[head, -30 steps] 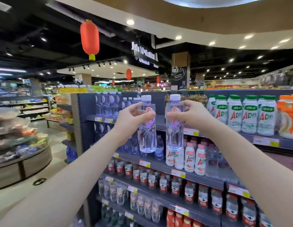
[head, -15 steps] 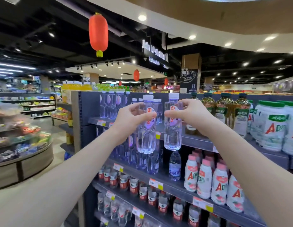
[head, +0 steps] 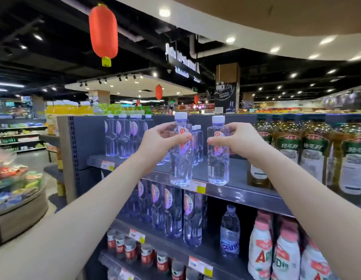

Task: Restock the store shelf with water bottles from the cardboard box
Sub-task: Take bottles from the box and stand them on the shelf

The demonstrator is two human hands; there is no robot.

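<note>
My left hand [head: 161,139] grips a clear water bottle [head: 180,166] with a white cap and red logo, upright, by its upper part. My right hand [head: 235,138] grips a second, matching water bottle [head: 218,164] the same way. Both bottles hang at the front edge of the top shelf [head: 238,191], their bases level with its lip. The same kind of water bottles [head: 123,136] stand at the shelf's left end, and a few more [head: 197,144] behind the held ones. The cardboard box is out of view.
Brown tea bottles [head: 312,152] with green labels fill the top shelf to the right. The shelf below holds tall water bottles [head: 175,209], one blue-label bottle [head: 230,231] and white AD milk bottles [head: 276,251]. A round display counter [head: 18,201] stands at left across the aisle.
The view has closed in on the shelf and shifted left. Both hands with their bottles have come down toward the front of the top shelf.
</note>
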